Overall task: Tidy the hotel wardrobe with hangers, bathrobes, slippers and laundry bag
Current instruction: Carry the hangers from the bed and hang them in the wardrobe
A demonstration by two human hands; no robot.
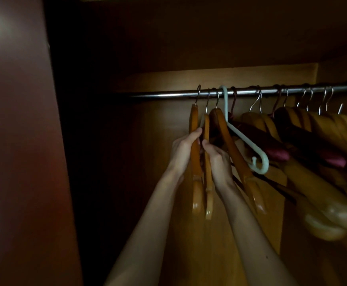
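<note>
Both hands [201, 153] gripping hangers [199, 162] — fingers hidden

head view, close, angled up into wardrobe [209, 203]

A shiny metal rail [168, 94] carries glossy varnished wooden hangers [238, 159] with thin metal hooks, one smooth pale plastic hanger [249, 147], and satiny maroon padded hangers [271, 146].

Dim, grainy; left side black, perhaps edge warping.
</note>
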